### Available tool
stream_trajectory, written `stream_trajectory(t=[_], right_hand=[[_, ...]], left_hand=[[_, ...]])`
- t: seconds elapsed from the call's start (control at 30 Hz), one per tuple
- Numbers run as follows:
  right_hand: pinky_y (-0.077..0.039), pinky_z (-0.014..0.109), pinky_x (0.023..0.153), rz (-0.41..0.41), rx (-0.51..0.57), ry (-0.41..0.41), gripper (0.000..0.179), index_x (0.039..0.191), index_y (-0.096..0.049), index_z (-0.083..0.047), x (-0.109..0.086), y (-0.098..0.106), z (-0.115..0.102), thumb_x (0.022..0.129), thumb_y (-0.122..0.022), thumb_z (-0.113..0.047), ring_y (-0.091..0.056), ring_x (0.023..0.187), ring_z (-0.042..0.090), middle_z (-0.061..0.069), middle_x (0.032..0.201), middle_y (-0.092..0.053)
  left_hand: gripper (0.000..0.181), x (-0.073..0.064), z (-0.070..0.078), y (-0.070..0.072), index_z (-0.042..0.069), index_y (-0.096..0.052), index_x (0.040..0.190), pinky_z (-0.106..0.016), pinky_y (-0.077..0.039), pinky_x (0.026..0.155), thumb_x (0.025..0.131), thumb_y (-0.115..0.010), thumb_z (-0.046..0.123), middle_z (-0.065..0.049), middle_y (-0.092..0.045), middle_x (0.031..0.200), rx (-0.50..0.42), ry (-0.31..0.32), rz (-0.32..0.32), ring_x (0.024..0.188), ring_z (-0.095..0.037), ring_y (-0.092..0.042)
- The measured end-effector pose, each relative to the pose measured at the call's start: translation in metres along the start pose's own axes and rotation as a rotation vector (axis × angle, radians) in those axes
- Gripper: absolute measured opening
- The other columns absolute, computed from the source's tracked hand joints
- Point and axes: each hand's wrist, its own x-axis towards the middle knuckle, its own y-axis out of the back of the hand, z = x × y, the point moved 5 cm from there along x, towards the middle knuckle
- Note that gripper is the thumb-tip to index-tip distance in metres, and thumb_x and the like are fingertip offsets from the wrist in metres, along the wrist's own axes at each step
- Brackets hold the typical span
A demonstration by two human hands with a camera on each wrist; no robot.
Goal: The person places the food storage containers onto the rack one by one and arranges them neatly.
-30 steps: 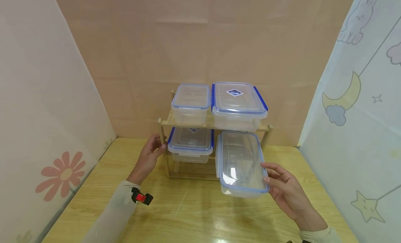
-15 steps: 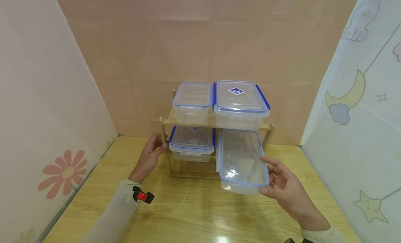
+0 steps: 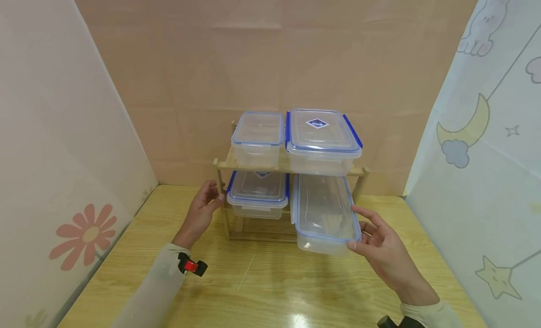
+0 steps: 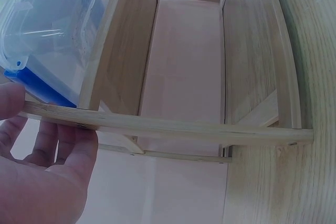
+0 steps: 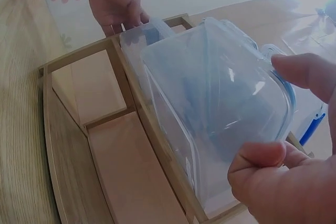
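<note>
A clear lidded food container [image 3: 323, 210] with a light blue seal juts out, front end toward me, from the right half of the wooden rack's middle shelf. My right hand [image 3: 386, 255] holds it by its front right corner. In the right wrist view, the thumb and curled fingers [image 5: 257, 156] are on either side of the container's end. My left hand [image 3: 199, 215] grips the front left post of the rack [image 4: 199, 129], thumb and fingers on opposite sides. The container's back end is hidden beneath the upper shelf.
On the top shelf stand a small clear container [image 3: 258, 135] and a larger one with dark blue clips [image 3: 323, 135]. Another blue-clipped container [image 3: 258, 191] sits on the shelf below, at left. The wooden table [image 3: 262, 281] extends in front; printed walls flank it.
The container in my right hand has slid farther back into the rack, its front end moving away from me. My left hand stays on the post.
</note>
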Motion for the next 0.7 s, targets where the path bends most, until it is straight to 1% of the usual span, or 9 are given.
stream_trajectory(t=[0.17,0.23,0.3,0.37,0.43,0.5,0.57,0.63,0.7], right_hand=[[-0.055,0.027,0.088,0.033,0.026,-0.017,0.07,0.154,-0.022,-0.007,0.003,0.0,-0.001,0.094,-0.051,0.013,-0.062,0.108,0.013,0.005,0.125,-0.057],[-0.054,0.023,0.082,0.054,0.036,-0.022,0.068,0.153,-0.023,-0.007,0.005,0.0,-0.001,0.095,-0.051,0.012,-0.061,0.101,0.01,0.002,0.121,-0.058],[-0.047,0.022,0.068,0.073,0.051,-0.019,0.064,0.152,-0.026,-0.008,0.006,0.0,-0.001,0.095,-0.05,0.01,-0.058,0.089,0.007,-0.001,0.113,-0.057],[-0.033,0.027,0.06,0.081,0.07,0.0,0.059,0.15,-0.031,-0.006,0.008,0.0,-0.001,0.096,-0.05,0.01,-0.05,0.075,0.007,-0.004,0.101,-0.055],[-0.025,0.034,0.061,0.085,0.076,0.022,0.053,0.147,-0.037,-0.003,0.009,0.001,0.0,0.097,-0.049,0.01,-0.039,0.067,0.011,-0.005,0.091,-0.052],[-0.023,0.037,0.064,0.088,0.078,0.043,0.048,0.143,-0.042,-0.001,0.011,0.001,0.0,0.097,-0.049,0.01,-0.033,0.064,0.016,-0.007,0.082,-0.05],[-0.022,0.038,0.063,0.1,0.07,0.058,0.046,0.141,-0.045,0.001,0.013,0.002,0.001,0.097,-0.05,0.01,-0.029,0.065,0.02,-0.007,0.079,-0.048],[-0.022,0.037,0.063,0.125,0.063,0.064,0.045,0.141,-0.045,0.002,0.014,0.001,0.001,0.097,-0.051,0.01,-0.029,0.064,0.018,-0.005,0.085,-0.047],[-0.023,0.036,0.062,0.158,0.052,0.066,0.046,0.142,-0.045,0.003,0.016,0.0,0.002,0.097,-0.052,0.009,-0.032,0.064,0.015,-0.004,0.092,-0.046]], left_hand=[[0.032,0.0,0.001,0.0,0.017,-0.049,0.134,-0.047,-0.039,0.104,0.103,-0.053,0.025,-0.008,-0.061,0.123,0.003,-0.002,-0.01,0.118,-0.023,-0.055],[0.033,0.0,0.001,0.001,0.016,-0.048,0.135,-0.047,-0.038,0.104,0.103,-0.053,0.024,-0.008,-0.061,0.124,0.003,0.003,-0.012,0.118,-0.023,-0.054],[0.033,0.0,0.0,0.001,0.014,-0.048,0.136,-0.048,-0.038,0.104,0.104,-0.053,0.022,-0.009,-0.06,0.124,0.001,0.007,-0.012,0.119,-0.024,-0.054],[0.034,0.0,-0.001,0.001,0.012,-0.047,0.137,-0.05,-0.038,0.105,0.104,-0.052,0.019,-0.011,-0.06,0.126,0.002,0.012,-0.01,0.12,-0.026,-0.053],[0.034,-0.001,0.002,0.0,0.011,-0.047,0.136,-0.051,-0.037,0.106,0.104,-0.052,0.019,-0.011,-0.06,0.125,0.002,0.015,-0.009,0.12,-0.026,-0.053],[0.033,-0.002,0.005,0.0,0.012,-0.047,0.136,-0.052,-0.037,0.107,0.104,-0.051,0.019,-0.011,-0.06,0.125,0.006,0.02,-0.01,0.121,-0.026,-0.053],[0.031,-0.004,0.014,-0.001,0.011,-0.048,0.134,-0.053,-0.036,0.107,0.104,-0.051,0.018,-0.013,-0.06,0.124,0.005,0.023,-0.011,0.121,-0.027,-0.053],[0.03,-0.006,0.022,-0.002,0.009,-0.048,0.133,-0.053,-0.036,0.107,0.104,-0.051,0.015,-0.017,-0.06,0.124,-0.004,0.027,-0.012,0.121,-0.03,-0.053],[0.03,-0.008,0.027,-0.003,0.007,-0.048,0.133,-0.053,-0.036,0.107,0.104,-0.051,0.013,-0.018,-0.059,0.124,-0.01,0.028,-0.014,0.121,-0.03,-0.053]])
